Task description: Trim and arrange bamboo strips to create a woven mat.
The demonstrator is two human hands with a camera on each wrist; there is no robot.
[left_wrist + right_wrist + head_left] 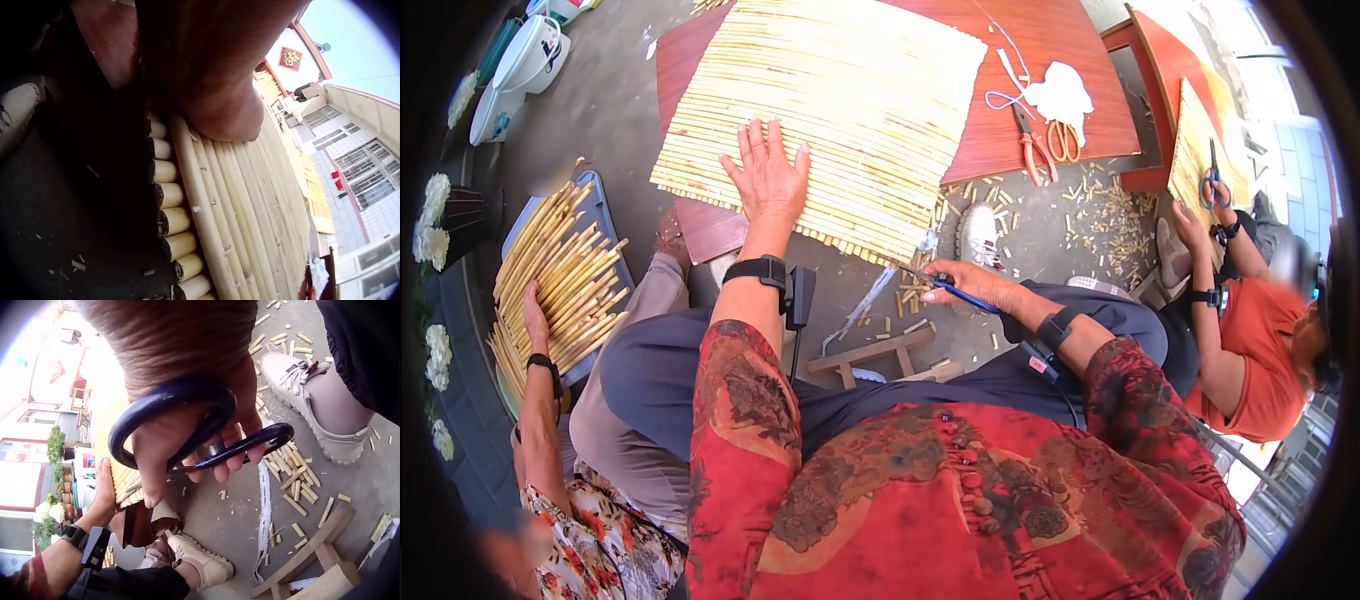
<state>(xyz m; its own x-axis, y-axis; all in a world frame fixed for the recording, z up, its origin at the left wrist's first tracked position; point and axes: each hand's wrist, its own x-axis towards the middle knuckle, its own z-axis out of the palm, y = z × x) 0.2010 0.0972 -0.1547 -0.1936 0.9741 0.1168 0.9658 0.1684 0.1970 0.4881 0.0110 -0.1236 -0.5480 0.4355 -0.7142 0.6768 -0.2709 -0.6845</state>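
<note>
A mat of thin yellow canes [840,110], bound in rows with white thread, lies on a red-brown table [1090,120]. My left hand [768,180] rests on it near the front edge, fingers straight and spread. In the left wrist view, cut cane ends [169,195] line the edge beside the hand [222,115]. My right hand [975,284] holds blue-handled scissors [134,415], thumb and fingers about the loops. The blades point to the mat's front corner and are mostly hidden by the hand in the right wrist view. A white strip [862,308] hangs below that corner.
On the table are red-handled pliers [1034,152], gold-handled scissors [1062,142] and a white bundle [1060,95]. Cane offcuts [1100,215] and a wooden stool [875,352] are on the floor. One person at left touches canes [565,270]; another at right holds scissors [1214,178].
</note>
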